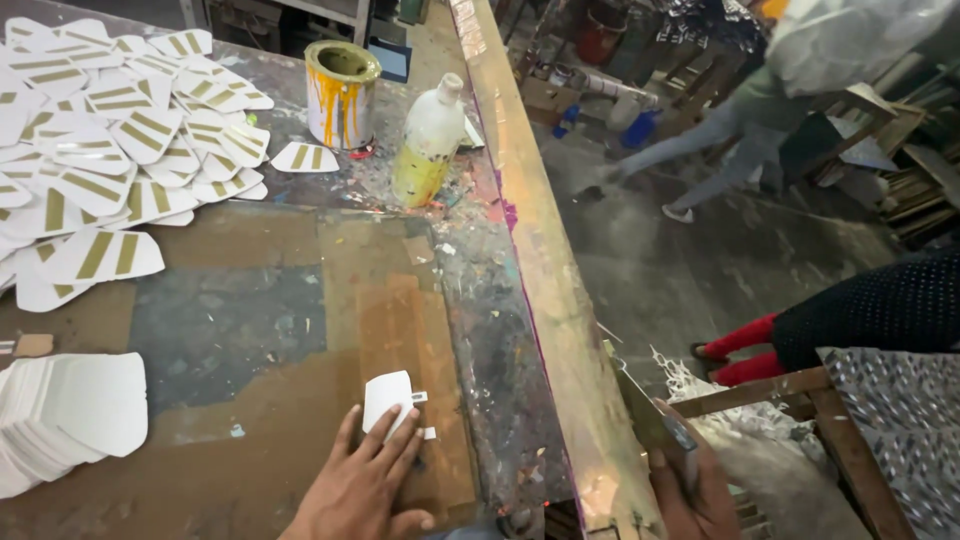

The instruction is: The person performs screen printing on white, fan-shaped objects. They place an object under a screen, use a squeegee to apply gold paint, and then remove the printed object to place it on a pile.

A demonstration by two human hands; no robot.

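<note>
Head-camera footage looked down on a paint-stained workbench (250,330). The left hand (360,490) lay flat with fingers spread, pressing the lower edge of a small white shield-shaped card (387,397) against the bench near its front right corner; it gripped nothing, only pinned the piece down. Two tiny white scraps (424,415) lay just beside the card's right side.

The right hand (695,495) was off the bench, beyond the long wooden edge rail (540,260), closed around the handle of a flat metal tool (645,415) whose blade slanted up and to the left; it may have been a scraper or a squeegee, but the view was too dark and cropped to tell.

At the far left a neat stack of blank white cards (70,415) sat well apart from the left hand. Further back, a loose heap of cards printed with gold stripes (110,150) spread over the bench's corner. Near it stood a paint tin (341,92) streaked with yellow drips and, just to its right, a white plastic bottle (428,140) stained yellow at the base.

Beyond the rail, another person (790,90) stood on the dusty floor, and someone in a dark dotted sleeve (880,310) sat closer by.
</note>
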